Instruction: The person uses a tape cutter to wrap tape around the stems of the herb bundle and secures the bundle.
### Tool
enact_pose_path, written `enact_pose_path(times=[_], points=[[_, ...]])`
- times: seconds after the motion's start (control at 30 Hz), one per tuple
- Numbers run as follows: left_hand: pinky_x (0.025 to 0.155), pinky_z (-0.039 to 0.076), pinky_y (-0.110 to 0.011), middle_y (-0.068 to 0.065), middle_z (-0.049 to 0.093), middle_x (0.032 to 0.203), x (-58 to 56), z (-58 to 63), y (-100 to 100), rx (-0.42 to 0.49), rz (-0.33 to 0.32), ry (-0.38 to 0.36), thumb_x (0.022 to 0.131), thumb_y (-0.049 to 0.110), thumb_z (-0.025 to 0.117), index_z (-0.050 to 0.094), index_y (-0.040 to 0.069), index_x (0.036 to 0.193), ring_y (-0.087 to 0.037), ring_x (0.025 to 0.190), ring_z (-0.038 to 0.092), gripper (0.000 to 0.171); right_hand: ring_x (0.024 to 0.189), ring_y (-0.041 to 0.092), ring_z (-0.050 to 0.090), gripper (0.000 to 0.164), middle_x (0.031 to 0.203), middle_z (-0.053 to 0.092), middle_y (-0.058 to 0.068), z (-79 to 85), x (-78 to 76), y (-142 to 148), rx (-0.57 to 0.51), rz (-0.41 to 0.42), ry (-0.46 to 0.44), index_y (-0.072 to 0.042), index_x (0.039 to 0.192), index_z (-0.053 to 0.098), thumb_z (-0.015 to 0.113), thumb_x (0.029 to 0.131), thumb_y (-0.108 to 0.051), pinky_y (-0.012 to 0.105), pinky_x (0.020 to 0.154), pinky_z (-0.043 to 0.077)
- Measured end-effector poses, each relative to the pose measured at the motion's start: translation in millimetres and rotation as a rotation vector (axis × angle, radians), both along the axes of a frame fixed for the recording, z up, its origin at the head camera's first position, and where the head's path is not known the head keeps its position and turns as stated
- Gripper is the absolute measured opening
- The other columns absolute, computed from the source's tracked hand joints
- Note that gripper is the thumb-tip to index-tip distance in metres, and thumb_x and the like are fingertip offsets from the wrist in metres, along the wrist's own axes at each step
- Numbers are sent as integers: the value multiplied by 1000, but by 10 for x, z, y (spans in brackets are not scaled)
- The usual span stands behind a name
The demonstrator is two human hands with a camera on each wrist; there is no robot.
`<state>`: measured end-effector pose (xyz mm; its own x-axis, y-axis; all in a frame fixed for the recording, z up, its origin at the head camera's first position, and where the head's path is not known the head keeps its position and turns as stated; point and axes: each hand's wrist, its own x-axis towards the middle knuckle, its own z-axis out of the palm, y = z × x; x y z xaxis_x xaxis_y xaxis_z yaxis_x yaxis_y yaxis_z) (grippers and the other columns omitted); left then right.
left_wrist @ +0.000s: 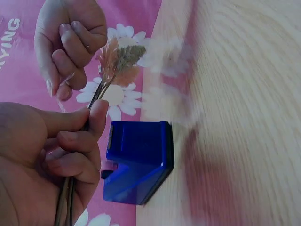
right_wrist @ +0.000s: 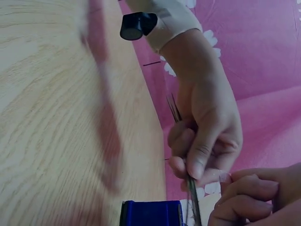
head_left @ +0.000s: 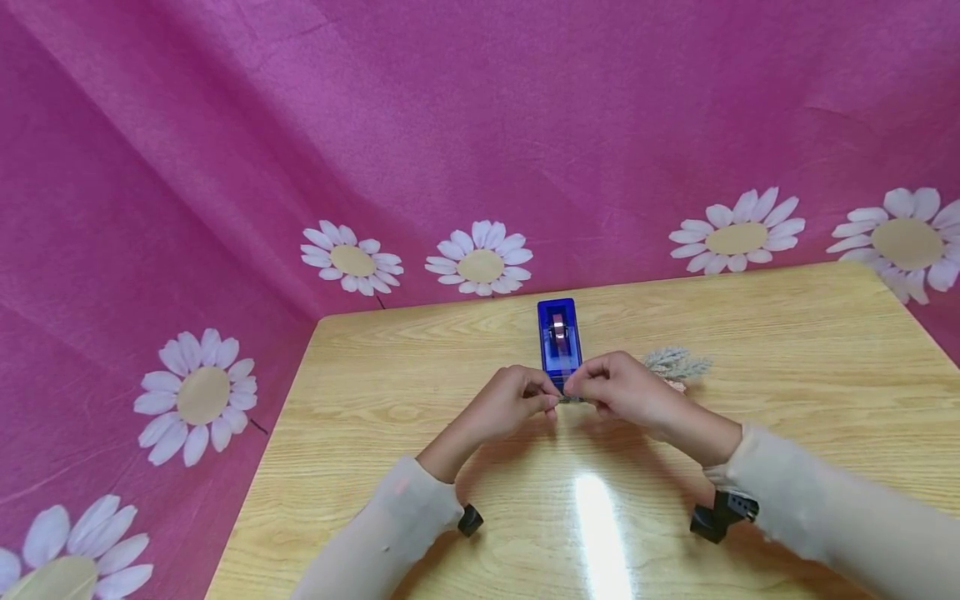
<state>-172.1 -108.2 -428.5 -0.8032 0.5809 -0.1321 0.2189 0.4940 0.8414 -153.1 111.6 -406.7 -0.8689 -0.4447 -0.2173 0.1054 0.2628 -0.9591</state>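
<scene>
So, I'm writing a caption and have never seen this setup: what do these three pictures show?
No machine here, only someone working bare-handed. The wide picture comes from a camera worn on the head, looking forward and down; the other two come from a small black camera on each wrist. On the pale wood-grain table stands a blue plastic tape dispenser. The left hand grips thin, dark stems of a dried-looking bunch with green and orange tufts. The right hand pinches a small clear strip, probably tape.

Tape dispenser on table, beyond left hand; flower sprig behind right hand
</scene>
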Motion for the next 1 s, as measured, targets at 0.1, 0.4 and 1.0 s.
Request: enact_pose_path(times=[0.1,0.4,1.0], points=[[65,43,-19,-8,75,83,-10,11,57,4,21,1,102,1,62,75,-1,100,-38,91,70,14,52,7,36,25,68,51,-2,-18,27,-4,-8,-1,15,11,108,71,60,103,-11,23,50,32],[60,37,-22,-8,76,83,-41,66,123,13,36,-4,103,3,62,76,7,96,-29,76,64,16,50,7,35,24,58,45,-5,-70,93,-16,57,-46,68,8,105,73,64,102,-14,22,47,29],[49,32,-21,-11,76,81,-64,135,106,38,80,-55,104,6,61,75,6,92,-8,56,41,18,48,8,39,18,59,54,-1,-386,269,-149,160,-246,306,1,102,76,68,99,-15,23,44,31]])
